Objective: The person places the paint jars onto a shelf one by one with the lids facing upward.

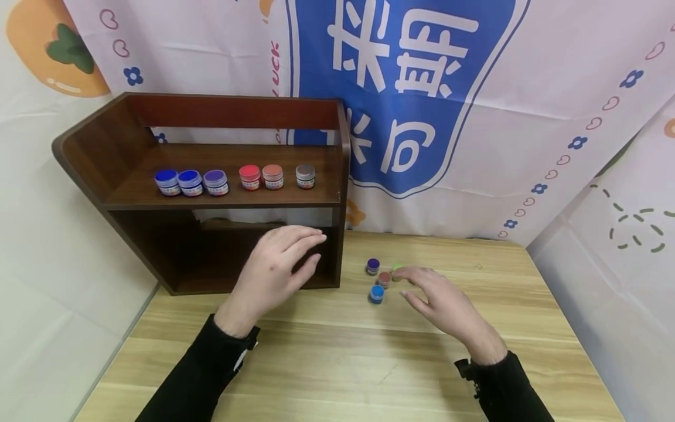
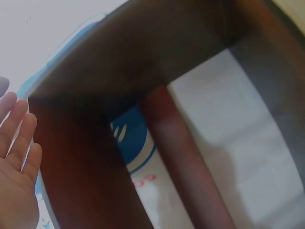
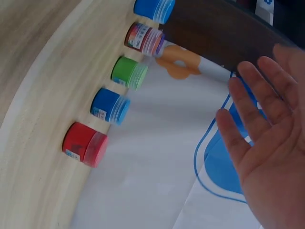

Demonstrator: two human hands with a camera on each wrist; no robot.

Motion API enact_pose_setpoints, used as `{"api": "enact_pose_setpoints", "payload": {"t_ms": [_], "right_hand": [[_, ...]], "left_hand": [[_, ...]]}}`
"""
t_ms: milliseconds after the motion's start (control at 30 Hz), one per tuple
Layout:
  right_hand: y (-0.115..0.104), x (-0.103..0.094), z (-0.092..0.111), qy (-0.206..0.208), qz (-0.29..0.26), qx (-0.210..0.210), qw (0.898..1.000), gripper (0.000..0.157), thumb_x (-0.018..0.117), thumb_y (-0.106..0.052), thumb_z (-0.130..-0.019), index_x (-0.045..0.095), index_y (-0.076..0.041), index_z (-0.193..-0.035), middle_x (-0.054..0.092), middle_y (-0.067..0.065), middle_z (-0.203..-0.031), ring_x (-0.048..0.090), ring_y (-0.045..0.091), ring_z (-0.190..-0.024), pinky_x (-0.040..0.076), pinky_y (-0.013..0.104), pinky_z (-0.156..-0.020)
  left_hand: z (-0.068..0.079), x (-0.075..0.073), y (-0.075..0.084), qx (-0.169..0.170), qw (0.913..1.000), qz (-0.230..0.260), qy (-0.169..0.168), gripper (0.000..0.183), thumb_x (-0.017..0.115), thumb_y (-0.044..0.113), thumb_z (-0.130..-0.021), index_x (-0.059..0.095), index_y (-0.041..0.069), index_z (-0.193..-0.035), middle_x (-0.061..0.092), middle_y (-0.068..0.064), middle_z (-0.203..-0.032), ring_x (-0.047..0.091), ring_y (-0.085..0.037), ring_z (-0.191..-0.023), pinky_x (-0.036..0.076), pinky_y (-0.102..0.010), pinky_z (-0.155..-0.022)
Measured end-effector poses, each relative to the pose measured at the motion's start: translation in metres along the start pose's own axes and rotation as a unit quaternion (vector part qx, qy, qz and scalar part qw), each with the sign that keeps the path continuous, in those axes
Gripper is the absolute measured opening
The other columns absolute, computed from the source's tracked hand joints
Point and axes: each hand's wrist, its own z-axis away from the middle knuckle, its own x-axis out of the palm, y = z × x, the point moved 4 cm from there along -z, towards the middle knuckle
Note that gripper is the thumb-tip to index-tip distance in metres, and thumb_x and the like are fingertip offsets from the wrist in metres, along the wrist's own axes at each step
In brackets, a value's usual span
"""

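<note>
My left hand (image 1: 279,264), fingers loosely extended, hovers in front of the shelf's lower compartment and holds nothing. In the left wrist view its fingers (image 2: 19,129) are straight, beside the shelf's side. My right hand (image 1: 448,305) is over the table, empty, next to a small group of paint jars. Among them are a purple-lidded jar (image 1: 373,266), a brownish jar (image 1: 384,279), a blue jar (image 1: 377,294) and a green jar (image 1: 398,271), partly hidden by the fingers. The right wrist view shows a red jar (image 3: 85,144) too, and that hand's relaxed fingers.
A dark wooden shelf (image 1: 224,206) stands at the left. Its upper board carries two blue jars (image 1: 190,183), a purple jar (image 1: 216,182), a red jar (image 1: 250,177), an orange-brown jar (image 1: 273,176) and a grey jar (image 1: 305,176). A printed cloth (image 1: 474,146) hangs behind the table (image 1: 337,363).
</note>
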Motion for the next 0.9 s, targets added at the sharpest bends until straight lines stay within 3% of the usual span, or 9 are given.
{"api": "enact_pose_setpoints", "payload": {"t_ms": [167, 500, 567, 900], "right_hand": [[0.017, -0.004, -0.001, -0.002, -0.030, 0.049, 0.998, 0.032, 0.065, -0.020, -0.122, 0.074, -0.011, -0.152, 0.079, 0.014, -0.154, 0.076, 0.041, -0.142, 0.067, 0.063, -0.114], [0.052, -0.010, 0.007, -0.009, -0.017, 0.121, 0.992, 0.037, 0.058, -0.008, -0.122, 0.071, -0.005, -0.156, 0.077, 0.020, -0.151, 0.075, 0.045, -0.140, 0.059, 0.069, -0.123], [0.058, -0.010, 0.008, -0.009, -0.003, 0.128, 0.992, 0.036, 0.060, -0.008, -0.121, 0.071, -0.003, -0.155, 0.076, 0.022, -0.155, 0.072, 0.047, -0.147, 0.056, 0.070, -0.126], [0.083, 0.000, 0.015, -0.027, 0.030, 0.152, 0.988, 0.037, 0.074, -0.004, -0.113, 0.073, 0.000, -0.150, 0.076, 0.026, -0.153, 0.070, 0.052, -0.147, 0.056, 0.071, -0.125]], "left_hand": [[0.007, 0.018, 0.008, 0.007, 0.9995, 0.005, -0.030, 0.040, 0.089, 0.023, -0.106, 0.081, 0.015, -0.145, 0.082, -0.005, -0.146, 0.075, -0.027, -0.140, 0.063, -0.054, -0.121], [0.019, 0.044, 0.024, 0.011, 0.9972, 0.019, -0.072, 0.042, 0.092, 0.026, -0.105, 0.080, 0.017, -0.144, 0.082, 0.000, -0.144, 0.076, -0.022, -0.139, 0.065, -0.050, -0.121], [0.021, 0.048, 0.026, 0.013, 0.9968, 0.019, -0.076, 0.042, 0.092, 0.026, -0.105, 0.080, 0.017, -0.144, 0.082, 0.000, -0.143, 0.076, -0.022, -0.139, 0.065, -0.050, -0.121], [0.029, 0.066, 0.037, 0.038, 0.9943, 0.040, -0.091, 0.039, 0.090, 0.023, -0.106, 0.079, 0.020, -0.143, 0.080, 0.003, -0.145, 0.075, -0.019, -0.140, 0.063, -0.045, -0.123]]}}
